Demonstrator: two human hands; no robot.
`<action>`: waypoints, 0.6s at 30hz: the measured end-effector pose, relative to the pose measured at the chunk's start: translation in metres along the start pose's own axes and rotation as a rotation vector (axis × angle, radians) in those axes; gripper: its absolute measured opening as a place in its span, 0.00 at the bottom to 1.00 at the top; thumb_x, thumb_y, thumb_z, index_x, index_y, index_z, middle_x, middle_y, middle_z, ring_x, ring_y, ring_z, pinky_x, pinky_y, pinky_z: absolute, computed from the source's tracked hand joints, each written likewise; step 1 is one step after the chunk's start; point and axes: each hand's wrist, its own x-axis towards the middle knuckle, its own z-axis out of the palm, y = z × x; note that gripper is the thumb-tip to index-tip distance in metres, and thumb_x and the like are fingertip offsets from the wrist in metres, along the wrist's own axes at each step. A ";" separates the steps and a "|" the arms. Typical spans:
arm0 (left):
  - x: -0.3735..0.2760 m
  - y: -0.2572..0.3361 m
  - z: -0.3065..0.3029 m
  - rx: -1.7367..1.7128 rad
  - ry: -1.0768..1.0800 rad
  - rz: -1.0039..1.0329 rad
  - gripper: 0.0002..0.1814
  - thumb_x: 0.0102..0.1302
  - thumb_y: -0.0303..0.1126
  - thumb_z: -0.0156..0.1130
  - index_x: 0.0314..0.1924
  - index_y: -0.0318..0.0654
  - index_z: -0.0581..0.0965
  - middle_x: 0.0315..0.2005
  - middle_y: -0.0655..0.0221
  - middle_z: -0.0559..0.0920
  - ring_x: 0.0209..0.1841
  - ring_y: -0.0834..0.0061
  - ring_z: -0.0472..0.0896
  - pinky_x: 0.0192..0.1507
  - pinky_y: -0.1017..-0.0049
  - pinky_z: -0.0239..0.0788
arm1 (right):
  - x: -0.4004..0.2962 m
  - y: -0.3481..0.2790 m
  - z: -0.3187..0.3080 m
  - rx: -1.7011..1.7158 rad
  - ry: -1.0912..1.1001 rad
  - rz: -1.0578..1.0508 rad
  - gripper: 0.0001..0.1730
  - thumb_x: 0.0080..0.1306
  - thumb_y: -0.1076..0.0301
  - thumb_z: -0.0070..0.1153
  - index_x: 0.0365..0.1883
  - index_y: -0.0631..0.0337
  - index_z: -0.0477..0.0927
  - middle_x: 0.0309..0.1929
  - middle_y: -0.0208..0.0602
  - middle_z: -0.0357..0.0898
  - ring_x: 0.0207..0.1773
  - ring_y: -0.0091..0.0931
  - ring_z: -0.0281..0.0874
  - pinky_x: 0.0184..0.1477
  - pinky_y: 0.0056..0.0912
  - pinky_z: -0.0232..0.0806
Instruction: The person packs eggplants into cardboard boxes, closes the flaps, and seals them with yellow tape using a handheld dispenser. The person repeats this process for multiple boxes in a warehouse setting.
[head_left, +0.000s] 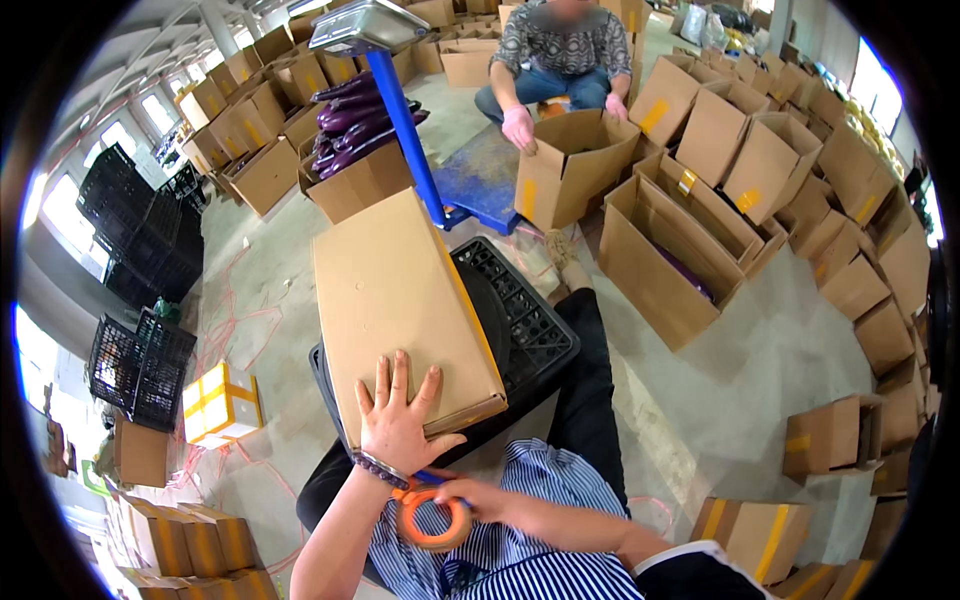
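Note:
A closed cardboard box (397, 300) lies before me on an upturned black plastic crate (529, 322), with yellow tape along its right edge. My left hand (401, 427) is spread flat on the near end of the box's top, fingers apart, a beaded bracelet at the wrist. Close beside that wrist, my right hand (476, 496) grips an orange and blue tape dispenser (433, 517) with a roll of tape on it, above my striped apron (525, 555).
Opposite, a person in pink gloves (519, 127) holds an open box (574, 165) by a blue platform scale (480, 176). Eggplants (352, 131) fill a carton behind my box. Open cartons (675, 255) stand at right; black crates (142, 367) and a taped white box (221, 405) at left.

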 end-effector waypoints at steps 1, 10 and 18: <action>-0.003 -0.004 -0.001 -0.004 -0.021 0.008 0.51 0.39 0.60 0.66 0.64 0.52 0.59 0.65 0.49 0.51 0.68 0.47 0.47 0.62 0.42 0.38 | -0.012 -0.008 0.004 -0.035 -0.017 -0.048 0.38 0.53 0.68 0.54 0.62 0.70 0.57 0.54 0.42 0.70 0.52 0.25 0.72 0.54 0.24 0.66; -0.023 -0.038 0.006 -0.123 0.221 0.120 0.50 0.35 0.70 0.62 0.54 0.42 0.72 0.58 0.45 0.64 0.62 0.48 0.60 0.61 0.50 0.45 | -0.201 -0.081 -0.004 -0.612 0.468 -0.332 0.47 0.46 0.66 0.59 0.66 0.56 0.57 0.58 0.37 0.66 0.56 0.25 0.66 0.61 0.25 0.54; 0.013 -0.006 -0.005 -0.735 0.319 0.261 0.34 0.53 0.60 0.57 0.45 0.34 0.73 0.46 0.51 0.72 0.51 0.53 0.69 0.52 0.59 0.59 | -0.180 -0.128 0.067 -1.428 0.485 -0.676 0.43 0.48 0.60 0.60 0.64 0.56 0.61 0.38 0.41 0.72 0.39 0.31 0.74 0.45 0.26 0.64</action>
